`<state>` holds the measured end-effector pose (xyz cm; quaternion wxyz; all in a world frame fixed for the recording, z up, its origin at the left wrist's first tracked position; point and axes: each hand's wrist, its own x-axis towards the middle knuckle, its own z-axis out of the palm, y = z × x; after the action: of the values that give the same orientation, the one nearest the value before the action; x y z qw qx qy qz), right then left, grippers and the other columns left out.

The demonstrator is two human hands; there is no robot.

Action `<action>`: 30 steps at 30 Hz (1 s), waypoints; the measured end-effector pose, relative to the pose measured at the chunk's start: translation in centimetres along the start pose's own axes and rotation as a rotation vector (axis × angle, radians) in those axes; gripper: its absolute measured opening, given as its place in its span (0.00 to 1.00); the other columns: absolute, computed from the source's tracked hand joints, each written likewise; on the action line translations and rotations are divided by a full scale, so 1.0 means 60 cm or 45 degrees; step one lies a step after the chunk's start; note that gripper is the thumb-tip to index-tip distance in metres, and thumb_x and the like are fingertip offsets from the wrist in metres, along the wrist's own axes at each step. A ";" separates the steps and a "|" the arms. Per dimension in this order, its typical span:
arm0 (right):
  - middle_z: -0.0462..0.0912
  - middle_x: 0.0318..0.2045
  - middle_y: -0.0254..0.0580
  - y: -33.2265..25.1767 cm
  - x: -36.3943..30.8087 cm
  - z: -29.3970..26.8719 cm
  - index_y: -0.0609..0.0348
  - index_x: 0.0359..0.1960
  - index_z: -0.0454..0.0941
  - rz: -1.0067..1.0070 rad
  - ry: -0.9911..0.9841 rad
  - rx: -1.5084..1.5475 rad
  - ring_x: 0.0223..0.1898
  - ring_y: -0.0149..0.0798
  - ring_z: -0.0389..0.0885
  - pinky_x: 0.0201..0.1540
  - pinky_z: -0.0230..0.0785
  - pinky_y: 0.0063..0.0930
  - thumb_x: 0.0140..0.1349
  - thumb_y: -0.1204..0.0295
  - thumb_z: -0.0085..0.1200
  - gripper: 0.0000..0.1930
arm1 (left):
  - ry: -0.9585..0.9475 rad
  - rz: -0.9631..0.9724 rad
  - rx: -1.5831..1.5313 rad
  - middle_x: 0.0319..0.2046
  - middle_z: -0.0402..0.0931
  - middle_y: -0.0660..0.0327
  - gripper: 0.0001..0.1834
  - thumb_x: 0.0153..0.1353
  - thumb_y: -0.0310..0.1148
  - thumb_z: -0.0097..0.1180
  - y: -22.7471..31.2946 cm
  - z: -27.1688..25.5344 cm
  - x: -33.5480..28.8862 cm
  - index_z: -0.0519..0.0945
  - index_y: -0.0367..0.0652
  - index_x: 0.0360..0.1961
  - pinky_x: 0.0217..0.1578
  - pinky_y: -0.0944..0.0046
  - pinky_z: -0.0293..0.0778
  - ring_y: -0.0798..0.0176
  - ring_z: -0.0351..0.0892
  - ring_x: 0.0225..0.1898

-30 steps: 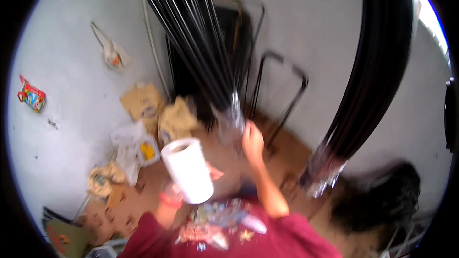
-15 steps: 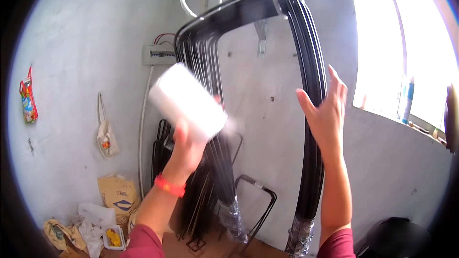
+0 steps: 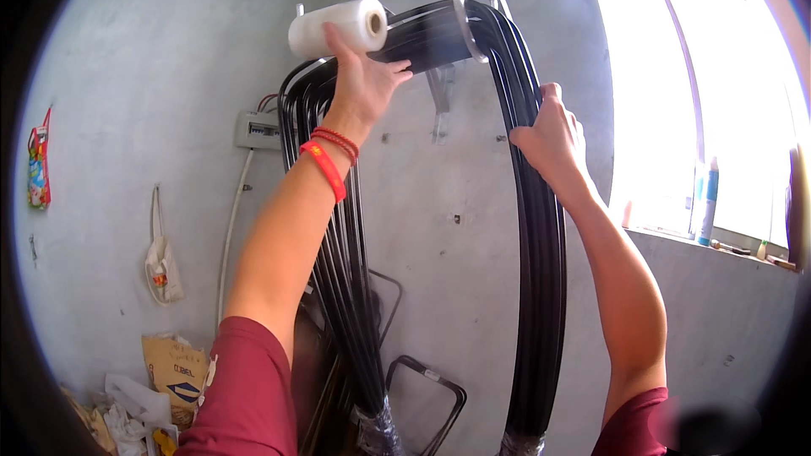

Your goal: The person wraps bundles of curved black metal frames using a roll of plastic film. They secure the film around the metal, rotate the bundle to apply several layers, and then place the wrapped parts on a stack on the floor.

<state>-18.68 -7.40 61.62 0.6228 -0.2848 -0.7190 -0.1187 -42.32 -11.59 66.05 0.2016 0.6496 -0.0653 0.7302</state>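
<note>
A roll of clear plastic film lies at the top left corner of a bundle of black bent-tube frames. My left hand is just under the roll, its thumb up against the film and its other fingers spread to the right. Whether the roll's weight rests on the frames or the hand, I cannot tell. On the bundle's right side, my right hand grips the tubes, thumb across the front and fingers at the outer edge. The frames hang from a pale metal hook; film wraps their lower ends.
More dark tube frames lean against the wall below. An electrical box is on the wall at left. A window sill with a blue bottle is at right. A paper sack stands at lower left.
My left hand has carried the roll up to the top of the frames, and its fingers have spread. My right hand has closed on the bundle's right side.
</note>
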 end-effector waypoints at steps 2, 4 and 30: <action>0.76 0.27 0.58 0.005 0.008 -0.005 0.72 0.43 0.62 -0.006 0.005 0.052 0.36 0.58 0.76 0.42 0.67 0.42 0.38 0.76 0.46 0.25 | 0.032 -0.014 0.121 0.65 0.32 0.55 0.56 0.48 0.72 0.41 -0.003 0.003 0.008 0.35 0.46 0.65 0.58 0.32 0.35 0.30 0.30 0.63; 0.75 0.28 0.58 0.009 0.016 -0.005 0.72 0.42 0.62 -0.038 0.025 0.117 0.36 0.57 0.75 0.42 0.67 0.40 0.38 0.76 0.47 0.25 | -0.001 0.008 0.257 0.64 0.37 0.56 0.53 0.49 0.70 0.42 -0.002 0.012 0.016 0.39 0.46 0.64 0.58 0.30 0.37 0.37 0.33 0.64; 0.78 0.15 0.43 -0.047 0.140 -0.089 0.64 0.10 0.74 -0.459 -0.366 0.180 0.23 0.38 0.77 0.34 0.68 0.28 0.43 0.74 0.44 0.10 | -1.131 1.437 1.464 0.62 0.38 0.46 0.53 0.48 0.20 0.59 0.170 0.072 0.249 0.32 0.56 0.63 0.39 0.36 0.73 0.35 0.37 0.63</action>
<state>-16.37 -10.27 71.26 0.5013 -0.1215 -0.8459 -0.1354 -43.35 -19.28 82.97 -0.5822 0.7424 -0.0710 0.3238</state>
